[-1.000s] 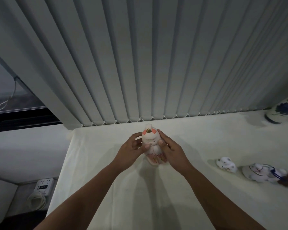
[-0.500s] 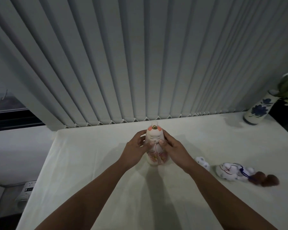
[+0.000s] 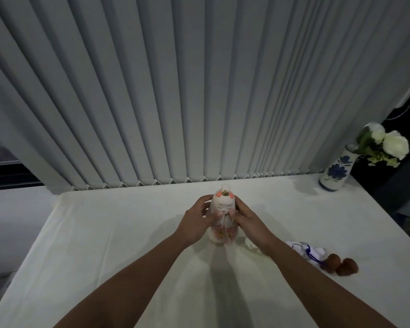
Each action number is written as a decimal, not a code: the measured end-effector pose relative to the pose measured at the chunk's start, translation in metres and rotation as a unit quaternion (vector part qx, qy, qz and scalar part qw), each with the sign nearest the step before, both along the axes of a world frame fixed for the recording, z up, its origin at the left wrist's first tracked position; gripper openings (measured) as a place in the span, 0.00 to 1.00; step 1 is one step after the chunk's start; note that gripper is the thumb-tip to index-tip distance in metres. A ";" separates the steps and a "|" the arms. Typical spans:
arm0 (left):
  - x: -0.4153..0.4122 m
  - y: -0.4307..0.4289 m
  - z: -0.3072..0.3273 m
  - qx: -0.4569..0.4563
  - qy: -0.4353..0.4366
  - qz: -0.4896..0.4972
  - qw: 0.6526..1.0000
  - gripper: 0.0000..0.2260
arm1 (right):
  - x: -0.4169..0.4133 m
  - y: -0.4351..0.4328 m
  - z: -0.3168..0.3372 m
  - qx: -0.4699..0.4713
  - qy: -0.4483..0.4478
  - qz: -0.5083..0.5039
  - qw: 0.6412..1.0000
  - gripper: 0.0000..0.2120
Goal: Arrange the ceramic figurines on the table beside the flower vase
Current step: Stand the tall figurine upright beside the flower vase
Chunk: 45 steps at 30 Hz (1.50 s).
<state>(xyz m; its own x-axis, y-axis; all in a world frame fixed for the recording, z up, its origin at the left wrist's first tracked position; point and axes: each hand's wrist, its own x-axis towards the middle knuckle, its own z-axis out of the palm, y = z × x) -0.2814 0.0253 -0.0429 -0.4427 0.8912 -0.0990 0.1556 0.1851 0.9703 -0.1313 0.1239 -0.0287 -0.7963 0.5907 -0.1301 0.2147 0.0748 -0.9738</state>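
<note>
Both hands hold as before; only the view shifts, showing the vase fully. Left hand and right hand pinch the figurine, upright mid-bench. Next, probably carrying it right toward the vase.

Scene is dimly lit, cool grey cast overall. Light is thrown from behind and above the viewer: long soft shadows of the arms are cast forward on the bench, and the vase shadow falls left. White flowers are slightly overexposed. Strong wide-angle distortion is seen; blind slats fan outward at edges. Mild softness and noise are noted throughout, and the corners are darkened.
</note>
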 end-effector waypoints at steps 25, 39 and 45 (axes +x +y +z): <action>0.028 0.021 -0.006 -0.069 0.073 -0.002 0.995 0.27 | 0.033 0.034 -0.015 0.025 -0.058 -0.008 0.998 0.26; 0.030 0.007 -0.022 -0.106 0.123 -0.054 0.985 0.37 | 0.049 0.043 -0.019 0.164 -0.135 0.015 0.977 0.32; 0.007 0.006 -0.017 -0.095 0.098 -0.097 0.986 0.35 | 0.034 0.033 -0.020 0.181 -0.139 0.008 0.974 0.31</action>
